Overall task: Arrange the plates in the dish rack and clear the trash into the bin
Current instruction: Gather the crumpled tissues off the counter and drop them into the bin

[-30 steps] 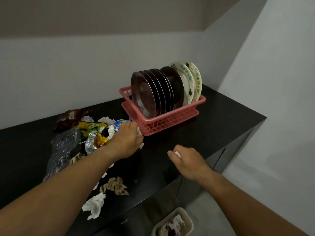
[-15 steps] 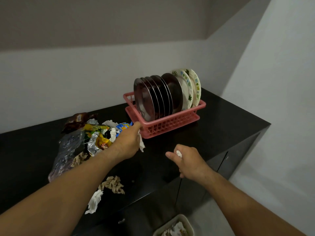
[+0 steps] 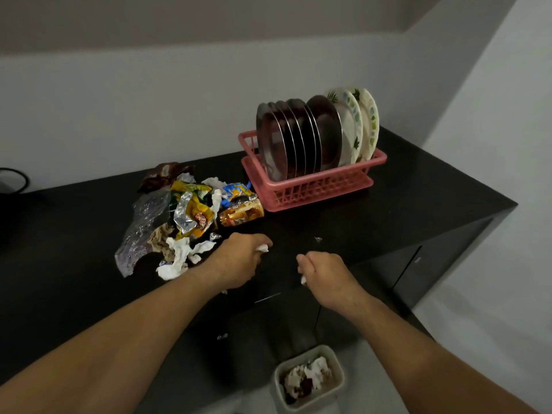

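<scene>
Plates [image 3: 316,135] in rack [image 3: 322,186], trash [image 3: 191,216] left.

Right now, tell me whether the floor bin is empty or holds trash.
Holds trash, not full: crumpled white tissues and dark scraps lie inside the bin, below its rim.

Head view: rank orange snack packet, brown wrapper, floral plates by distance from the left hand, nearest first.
1. Orange snack packet, just behind the left hand.
2. Brown wrapper, farther back and to the left.
3. Floral plates, at the far right end of the pink rack.
</scene>
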A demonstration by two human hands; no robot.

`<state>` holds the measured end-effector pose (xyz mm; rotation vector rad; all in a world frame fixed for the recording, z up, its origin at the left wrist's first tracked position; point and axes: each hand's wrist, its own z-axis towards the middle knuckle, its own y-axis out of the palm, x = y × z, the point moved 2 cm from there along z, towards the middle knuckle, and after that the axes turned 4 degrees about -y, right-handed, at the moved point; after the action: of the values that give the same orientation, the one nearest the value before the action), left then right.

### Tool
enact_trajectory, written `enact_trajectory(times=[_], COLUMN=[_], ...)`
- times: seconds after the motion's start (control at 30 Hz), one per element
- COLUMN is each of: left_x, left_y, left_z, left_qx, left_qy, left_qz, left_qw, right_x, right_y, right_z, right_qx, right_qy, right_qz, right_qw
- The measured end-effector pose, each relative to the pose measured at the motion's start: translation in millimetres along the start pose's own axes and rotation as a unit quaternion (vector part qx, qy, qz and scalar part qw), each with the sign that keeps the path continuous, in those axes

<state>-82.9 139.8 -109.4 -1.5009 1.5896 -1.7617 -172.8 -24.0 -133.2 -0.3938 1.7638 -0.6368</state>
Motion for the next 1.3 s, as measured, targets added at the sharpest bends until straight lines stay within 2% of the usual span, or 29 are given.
enact_trajectory(times=[0.13, 0.23, 0.3, 0.4, 0.57, 0.7, 0.77, 0.93, 1.1, 1.2, 1.3], left_x=[-21.2, -41.2, -58.3, -86.2, -103.8, -93.9, -86.7, -54.3, -12.6, 14.5, 35.9], left_y=[-10.1, -18.0, -13.8, 4.5, 23.0, 15.5, 8.4, -20.9, -17.4, -7.5, 5.1], left_z=[-14.0, -21.8, -21.4, -13.2, 8.4, 24.3, 31.1, 40.8, 36.1, 25.8, 20.7], left_qx=[0.055, 0.068, 0.051, 0.008, 0.018, 0.0, -0.009, -0.017, -0.089, -0.061, -0.016], left_qy=[0.008, -0.022, -0.043, -0.047, 0.022, 0.106, 0.141, 0.189, 0.22, 0.213, 0.172], left_qz=[0.037, 0.167, 0.229, 0.262, 0.254, 0.333, 0.308, 0.129, 0.058, 0.032, -0.005], left_qw=[0.998, 0.983, 0.971, 0.964, 0.967, 0.937, 0.941, 0.973, 0.97, 0.975, 0.985], right_x=[-1.2, -11.6, -18.9, -24.4, -24.2, -34.9, -42.2, -47.0, -34.7, -20.3, 0.6], right_y=[18.1, 29.7, 36.0, 44.6, 50.1, 47.1, 44.2, 30.4, 9.1, -3.0, -18.2], right_z=[-4.3, -3.7, -2.9, -2.1, -2.7, -1.2, -1.7, -6.9, -16.7, -23.8, -30.7], right_qx=[-0.037, -0.046, -0.045, -0.032, 0.004, 0.046, 0.068, 0.136, 0.161, 0.144, 0.163], right_qy=[-0.028, -0.039, -0.045, -0.031, 0.015, 0.037, 0.041, 0.049, 0.087, 0.092, 0.067], right_qz=[-0.027, -0.039, -0.044, -0.057, -0.074, -0.079, -0.076, -0.054, -0.018, -0.011, -0.069], right_qw=[0.999, 0.997, 0.997, 0.997, 0.997, 0.995, 0.994, 0.988, 0.983, 0.985, 0.982])
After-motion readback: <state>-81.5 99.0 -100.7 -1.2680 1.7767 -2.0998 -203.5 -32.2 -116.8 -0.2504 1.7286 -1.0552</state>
